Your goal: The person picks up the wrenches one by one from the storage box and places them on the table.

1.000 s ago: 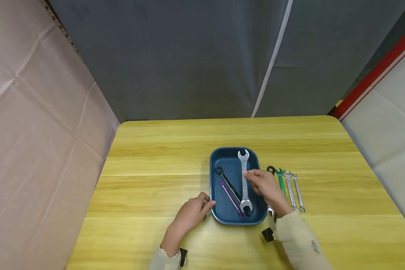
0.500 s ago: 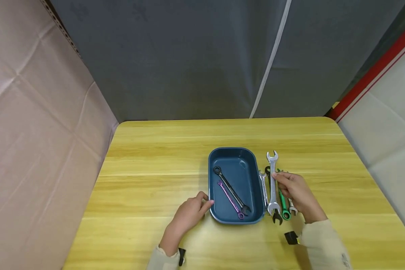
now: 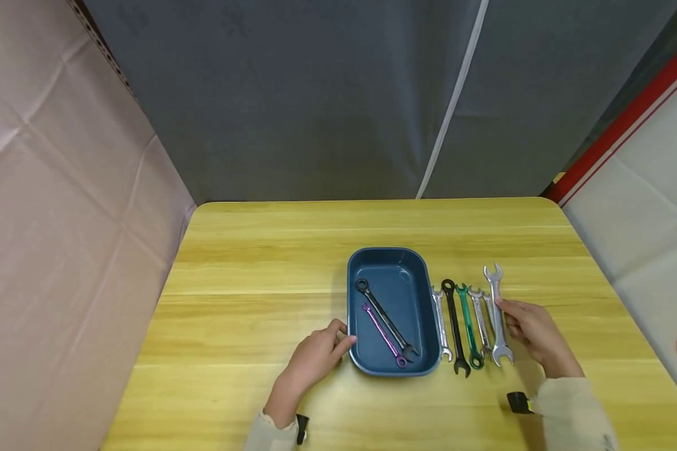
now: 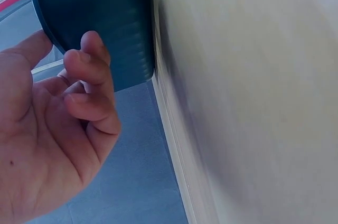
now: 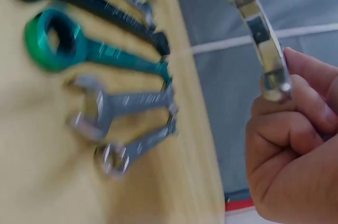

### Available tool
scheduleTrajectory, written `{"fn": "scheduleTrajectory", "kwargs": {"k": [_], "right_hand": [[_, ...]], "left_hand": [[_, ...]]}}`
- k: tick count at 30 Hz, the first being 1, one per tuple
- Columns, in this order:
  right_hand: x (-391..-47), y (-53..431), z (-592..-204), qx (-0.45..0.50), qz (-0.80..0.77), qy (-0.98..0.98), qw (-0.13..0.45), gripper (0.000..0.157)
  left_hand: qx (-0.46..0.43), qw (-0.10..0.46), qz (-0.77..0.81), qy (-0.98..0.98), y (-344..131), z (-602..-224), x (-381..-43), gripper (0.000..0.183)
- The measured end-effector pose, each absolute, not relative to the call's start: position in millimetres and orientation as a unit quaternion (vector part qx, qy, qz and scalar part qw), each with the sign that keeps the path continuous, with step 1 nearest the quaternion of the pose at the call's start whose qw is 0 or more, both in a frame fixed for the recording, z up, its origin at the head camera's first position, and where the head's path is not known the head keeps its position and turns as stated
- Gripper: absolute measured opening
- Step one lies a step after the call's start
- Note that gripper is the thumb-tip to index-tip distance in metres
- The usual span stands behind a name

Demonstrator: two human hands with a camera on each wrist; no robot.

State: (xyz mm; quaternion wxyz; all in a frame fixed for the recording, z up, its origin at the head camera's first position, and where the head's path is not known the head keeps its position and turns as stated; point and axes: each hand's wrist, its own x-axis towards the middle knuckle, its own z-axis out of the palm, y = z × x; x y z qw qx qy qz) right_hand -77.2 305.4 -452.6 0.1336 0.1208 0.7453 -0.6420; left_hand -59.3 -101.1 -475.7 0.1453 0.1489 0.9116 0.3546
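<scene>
My right hand (image 3: 536, 332) pinches a silver double open-end wrench (image 3: 494, 313) near its middle. In the right wrist view that wrench (image 5: 261, 39) is raised above the table, seen nearly end-on. My left hand (image 3: 316, 354) holds the left rim of a blue tray (image 3: 392, 252), thumb at the edge. The left wrist view shows the fingers curled by the tray's wall (image 4: 127, 39). Inside the tray lie a black combination wrench (image 3: 386, 319) and a smaller purple wrench (image 3: 383, 335).
Right of the tray, several wrenches lie side by side: a silver one (image 3: 442, 322) against the tray wall, a black one (image 3: 455, 326), a green one (image 3: 468, 326), then a silver open-ended one (image 3: 479, 319) and a small silver one (image 5: 140, 150). All are on the wooden table (image 3: 259, 269).
My right hand has carried the silver open-end wrench rightward, from over the tray to past the row of wrenches. The left hand has stayed at the tray's rim.
</scene>
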Motion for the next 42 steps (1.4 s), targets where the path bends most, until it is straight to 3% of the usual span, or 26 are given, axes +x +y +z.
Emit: {"fn": "scheduleTrajectory", "kwargs": {"k": [16,21,42], "right_hand": [[-77,345,-481,0.154,-0.599,0.758,0.208,0.042],[-77,351,-487,0.180,-0.578,0.765,0.221,0.038],[-83,360,-495,0.199,-0.506,0.808,0.228,0.038]], "left_hand": [[0.153,0.135,0.357,0.912,-101,-476,-59,0.034],[0.155,0.132,0.354,0.913,-101,-477,-59,0.036],[0.149,0.135,0.350,0.915,-99,-477,-58,0.034]]}}
